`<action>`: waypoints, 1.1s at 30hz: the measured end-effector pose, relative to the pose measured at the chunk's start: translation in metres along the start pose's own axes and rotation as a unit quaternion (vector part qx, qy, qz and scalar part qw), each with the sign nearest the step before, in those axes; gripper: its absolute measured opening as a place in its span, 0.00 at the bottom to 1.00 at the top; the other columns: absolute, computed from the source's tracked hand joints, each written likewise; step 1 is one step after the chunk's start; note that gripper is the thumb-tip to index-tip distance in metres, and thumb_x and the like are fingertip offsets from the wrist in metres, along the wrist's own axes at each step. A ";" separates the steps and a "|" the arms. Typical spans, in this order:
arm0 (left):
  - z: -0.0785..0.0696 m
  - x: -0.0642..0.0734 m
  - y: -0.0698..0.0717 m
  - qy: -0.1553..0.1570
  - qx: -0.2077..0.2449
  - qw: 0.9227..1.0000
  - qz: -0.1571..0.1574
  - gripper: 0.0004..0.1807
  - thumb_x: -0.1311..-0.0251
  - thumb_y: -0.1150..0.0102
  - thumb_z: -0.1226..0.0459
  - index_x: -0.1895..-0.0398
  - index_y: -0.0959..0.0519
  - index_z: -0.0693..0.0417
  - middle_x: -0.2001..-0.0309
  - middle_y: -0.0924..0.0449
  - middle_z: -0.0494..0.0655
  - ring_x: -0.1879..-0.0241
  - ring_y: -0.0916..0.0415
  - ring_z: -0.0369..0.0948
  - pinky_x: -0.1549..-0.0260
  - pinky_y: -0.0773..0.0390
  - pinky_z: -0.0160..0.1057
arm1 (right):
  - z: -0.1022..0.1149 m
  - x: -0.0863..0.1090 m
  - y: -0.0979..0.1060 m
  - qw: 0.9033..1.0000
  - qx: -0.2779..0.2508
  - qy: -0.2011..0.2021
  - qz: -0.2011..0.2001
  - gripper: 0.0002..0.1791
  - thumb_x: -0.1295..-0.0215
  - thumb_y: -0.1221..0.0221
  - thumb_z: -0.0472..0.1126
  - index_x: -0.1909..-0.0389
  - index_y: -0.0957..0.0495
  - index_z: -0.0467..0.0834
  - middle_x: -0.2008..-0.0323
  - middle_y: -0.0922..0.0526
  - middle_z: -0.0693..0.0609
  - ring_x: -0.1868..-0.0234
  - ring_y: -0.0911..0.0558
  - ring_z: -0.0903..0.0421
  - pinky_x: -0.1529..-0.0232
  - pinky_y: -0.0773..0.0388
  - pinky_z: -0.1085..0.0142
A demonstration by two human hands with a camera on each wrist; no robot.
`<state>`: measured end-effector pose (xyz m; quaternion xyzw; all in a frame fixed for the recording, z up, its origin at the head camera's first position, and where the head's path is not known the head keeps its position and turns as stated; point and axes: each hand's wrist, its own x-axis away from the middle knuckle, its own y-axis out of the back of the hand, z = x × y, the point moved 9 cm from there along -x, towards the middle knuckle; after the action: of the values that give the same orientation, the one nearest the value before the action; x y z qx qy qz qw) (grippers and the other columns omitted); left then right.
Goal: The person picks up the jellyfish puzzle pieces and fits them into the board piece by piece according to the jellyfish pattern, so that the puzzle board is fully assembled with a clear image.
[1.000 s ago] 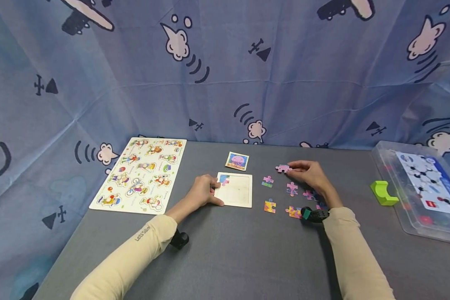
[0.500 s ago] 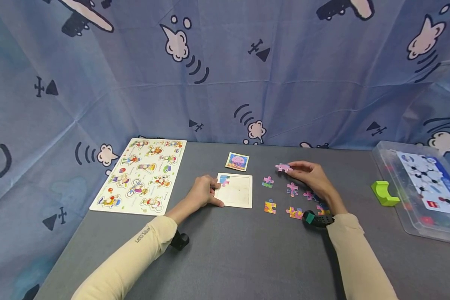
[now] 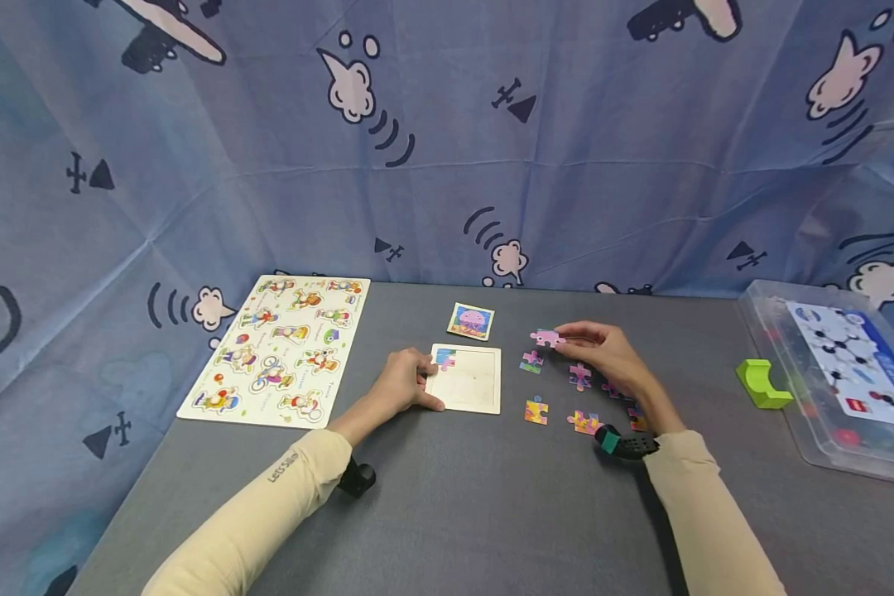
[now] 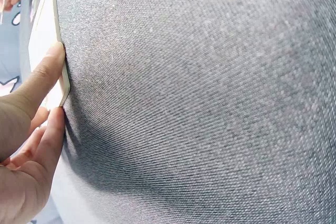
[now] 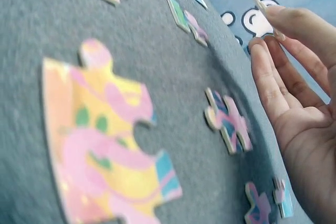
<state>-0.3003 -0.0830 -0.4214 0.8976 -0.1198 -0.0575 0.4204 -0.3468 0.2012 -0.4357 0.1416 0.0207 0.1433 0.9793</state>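
A pale wooden puzzle tray (image 3: 471, 389) lies on the table, with blue-and-pink pieces in its upper left corner. My left hand (image 3: 405, 381) grips the tray's left side; in the left wrist view the thumb (image 4: 44, 74) and a finger meet its edges near one corner. My right hand (image 3: 603, 352) pinches a pink puzzle piece (image 3: 547, 338) above the table, seen edge-on in the right wrist view. Loose around that hand are a pink-and-green piece (image 3: 532, 361), a pink piece (image 3: 580, 377), a yellow piece (image 3: 536, 410) and several others, some partly hidden by the wrist.
Behind the tray lies a small picture card (image 3: 471, 321) with a pink figure. A large board of cartoon figures (image 3: 283, 348) occupies the left side. To the right are a lime-green block (image 3: 763, 384) and a clear plastic box (image 3: 849, 372). A printed curtain (image 3: 432, 190) hangs behind the table.
My right hand has shifted slightly left with the pink puzzle piece, which now hovers just behind the pink-and-green one. My left hand and the tray have stayed in place.
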 end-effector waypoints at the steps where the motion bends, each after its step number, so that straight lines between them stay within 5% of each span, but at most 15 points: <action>1: 0.000 0.000 0.000 -0.001 0.000 1.000 0.000 0.35 0.71 0.18 0.65 0.52 0.19 0.67 0.46 0.22 0.59 0.67 0.24 0.43 0.66 0.24 0.36 | 0.002 0.000 -0.002 1.000 -0.002 0.003 0.003 0.25 0.38 0.36 0.39 0.44 0.29 0.29 0.51 0.22 0.47 0.55 0.21 0.66 0.54 0.26 0.75; 33: -0.002 0.002 0.001 -0.012 0.003 1.000 -0.009 0.35 0.72 0.17 0.65 0.53 0.19 0.68 0.47 0.22 0.61 0.68 0.25 0.42 0.67 0.23 0.37 | 0.016 -0.019 -0.074 0.998 -0.042 0.016 0.054 0.21 0.41 0.35 0.33 0.48 0.25 0.29 0.52 0.21 0.42 0.58 0.19 0.59 0.56 0.23 0.70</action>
<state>-0.2980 -0.0830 -0.4193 0.8991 -0.1173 -0.0720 0.4155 -0.3438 0.1236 -0.4411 0.0986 0.0227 0.1988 0.9748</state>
